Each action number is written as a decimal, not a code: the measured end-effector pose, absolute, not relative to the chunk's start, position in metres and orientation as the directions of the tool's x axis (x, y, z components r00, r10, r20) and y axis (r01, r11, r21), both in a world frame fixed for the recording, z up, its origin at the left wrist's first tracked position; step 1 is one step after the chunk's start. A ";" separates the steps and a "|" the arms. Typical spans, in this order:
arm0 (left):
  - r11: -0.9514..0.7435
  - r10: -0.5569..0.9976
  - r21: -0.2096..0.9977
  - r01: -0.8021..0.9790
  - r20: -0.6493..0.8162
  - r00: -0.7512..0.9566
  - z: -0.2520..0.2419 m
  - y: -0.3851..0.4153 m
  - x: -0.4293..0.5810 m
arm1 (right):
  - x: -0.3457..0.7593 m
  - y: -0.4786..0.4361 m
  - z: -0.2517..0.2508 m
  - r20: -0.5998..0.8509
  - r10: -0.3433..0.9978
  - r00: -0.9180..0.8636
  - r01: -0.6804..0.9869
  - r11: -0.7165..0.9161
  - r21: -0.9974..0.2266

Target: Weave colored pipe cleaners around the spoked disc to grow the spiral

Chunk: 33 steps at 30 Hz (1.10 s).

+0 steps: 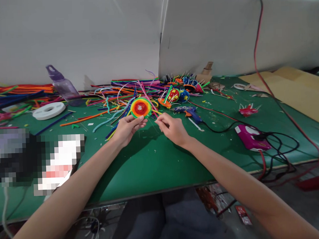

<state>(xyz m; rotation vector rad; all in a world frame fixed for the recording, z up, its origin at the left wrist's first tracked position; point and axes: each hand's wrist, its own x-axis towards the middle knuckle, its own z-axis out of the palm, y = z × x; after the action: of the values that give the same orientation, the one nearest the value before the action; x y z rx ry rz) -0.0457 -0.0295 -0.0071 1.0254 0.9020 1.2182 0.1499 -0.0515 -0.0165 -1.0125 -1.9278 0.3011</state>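
Note:
My left hand [128, 128] is closed on the lower edge of a round woven pipe-cleaner disc [140, 107], coiled in green, yellow, orange and red, held upright above the green table [150, 161]. My right hand [172, 127] is pinched on a thin yellow strand [157, 114] that runs from the disc's right side. Thin pale spokes stick out around the disc. Both hands hover just in front of a loose heap of coloured pipe cleaners [122, 94].
A blue hot glue gun [189, 112] lies right of my hands, its black cord leading to a pink power strip [250, 137]. Finished woven pieces [178, 91], a purple bottle [62, 86], a white tape spool [48, 110], cardboard sheets [291, 90] and a red cable [262, 70] surround them.

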 end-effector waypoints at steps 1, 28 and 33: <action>0.051 0.990 0.954 -0.294 -0.009 0.142 -0.007 -0.030 -0.046 | 0.149 -0.051 -0.018 0.604 0.755 -0.256 0.537 0.630 -0.561; 0.090 0.983 0.959 -0.267 -0.042 0.181 -0.003 -0.032 -0.042 | 0.147 -0.047 -0.023 0.736 0.666 -0.125 0.654 0.613 -0.444; 0.090 0.982 0.958 -0.271 -0.039 0.187 -0.002 -0.032 -0.042 | 0.148 -0.047 -0.023 0.738 0.665 -0.114 0.679 0.595 -0.431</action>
<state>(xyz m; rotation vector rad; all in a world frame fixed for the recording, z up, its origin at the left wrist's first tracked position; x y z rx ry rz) -0.0422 -0.0323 -0.0023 1.0354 0.9040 1.1513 0.1484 -0.0468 -0.0230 -1.0931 -1.8130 -0.0164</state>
